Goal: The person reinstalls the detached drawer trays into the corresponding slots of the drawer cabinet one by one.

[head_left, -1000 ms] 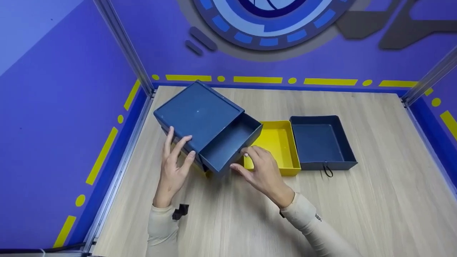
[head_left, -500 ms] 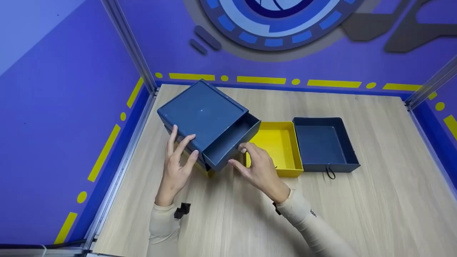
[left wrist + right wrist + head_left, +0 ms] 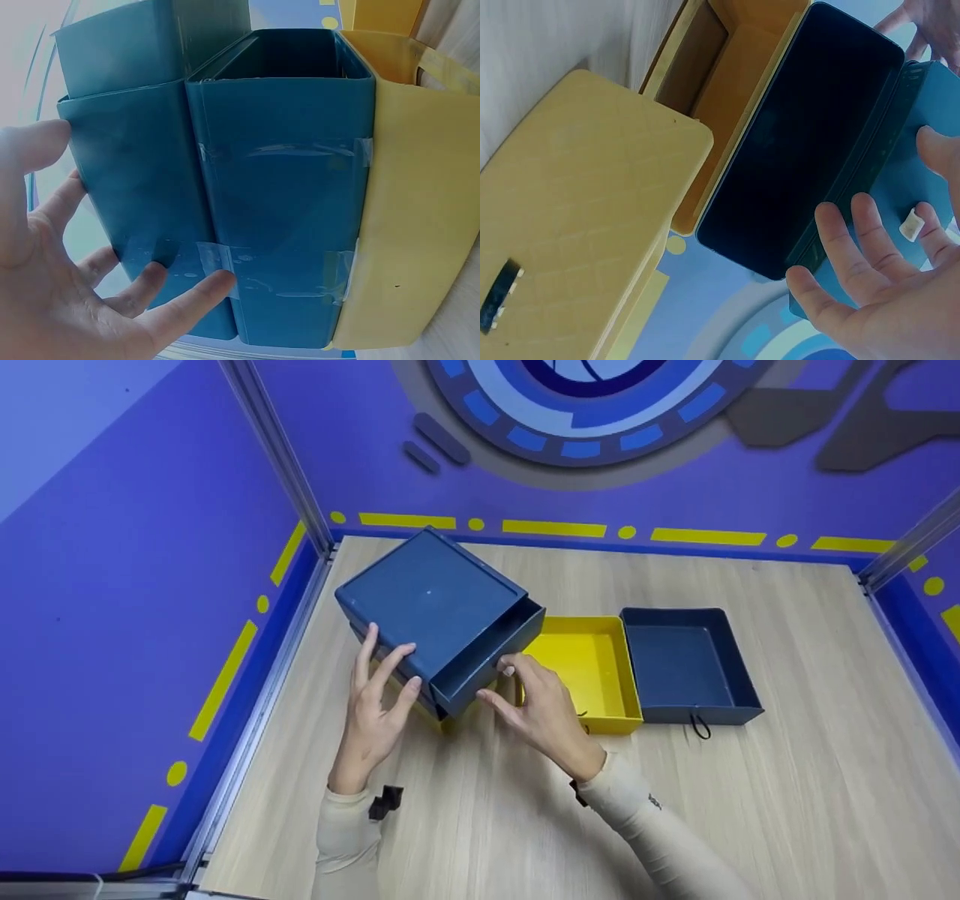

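A stacked drawer cabinet has two dark blue tiers (image 3: 431, 592) over a yellow tier (image 3: 420, 195), with clear tape (image 3: 285, 150) along its side. Its top blue drawer (image 3: 491, 661) sticks partway out. My left hand (image 3: 370, 724) lies against the cabinet's side, fingers spread, fingertips touching the upper casing. At the drawer's front, my right hand (image 3: 546, 709) touches the panel with fingertips and thumb, fingers slightly bent; a white wrap (image 3: 912, 224) is on one finger. The middle slot (image 3: 810, 135) and the yellow slot (image 3: 742, 67) have no drawer in them.
A yellow drawer (image 3: 630, 690) lies on the wooden table (image 3: 480, 825), just right of the cabinet. Beside it lies a dark blue drawer (image 3: 679, 660) with a black loop pull (image 3: 700, 727). Purple-blue panels (image 3: 150, 630) enclose the table at left, back and right.
The top blue drawer has slid further into the cabinet, with my right hand moving along against its front. My left hand has stayed against the cabinet's side. The view has shifted slightly.
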The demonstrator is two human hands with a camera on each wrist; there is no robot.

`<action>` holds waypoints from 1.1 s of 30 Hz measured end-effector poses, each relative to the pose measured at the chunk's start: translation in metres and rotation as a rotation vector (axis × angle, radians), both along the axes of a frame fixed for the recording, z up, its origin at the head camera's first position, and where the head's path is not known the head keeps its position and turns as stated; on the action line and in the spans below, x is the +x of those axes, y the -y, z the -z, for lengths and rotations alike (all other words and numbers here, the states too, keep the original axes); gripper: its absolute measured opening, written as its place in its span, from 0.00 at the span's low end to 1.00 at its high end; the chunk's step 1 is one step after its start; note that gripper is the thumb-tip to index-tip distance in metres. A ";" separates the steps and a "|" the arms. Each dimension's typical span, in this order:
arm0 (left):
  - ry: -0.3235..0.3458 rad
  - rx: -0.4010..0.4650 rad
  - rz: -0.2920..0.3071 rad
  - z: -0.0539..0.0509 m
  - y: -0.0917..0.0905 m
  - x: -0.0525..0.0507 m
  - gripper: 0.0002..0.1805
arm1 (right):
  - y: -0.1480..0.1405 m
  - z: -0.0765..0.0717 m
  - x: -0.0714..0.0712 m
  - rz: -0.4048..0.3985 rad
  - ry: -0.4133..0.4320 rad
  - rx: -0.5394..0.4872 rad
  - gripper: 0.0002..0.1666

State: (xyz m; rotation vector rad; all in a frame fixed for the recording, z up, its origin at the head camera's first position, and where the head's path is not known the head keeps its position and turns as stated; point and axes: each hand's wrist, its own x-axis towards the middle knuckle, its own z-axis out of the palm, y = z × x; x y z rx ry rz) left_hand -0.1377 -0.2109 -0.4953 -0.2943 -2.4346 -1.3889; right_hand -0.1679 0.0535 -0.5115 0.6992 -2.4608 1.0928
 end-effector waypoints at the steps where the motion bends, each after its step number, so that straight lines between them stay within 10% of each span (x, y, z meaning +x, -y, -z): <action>1: -0.002 -0.003 0.000 0.000 0.000 0.000 0.25 | 0.001 0.000 -0.001 -0.002 -0.001 -0.002 0.25; 33: -0.023 0.009 0.005 0.004 -0.001 -0.001 0.25 | 0.023 0.006 -0.018 0.022 -0.021 0.015 0.26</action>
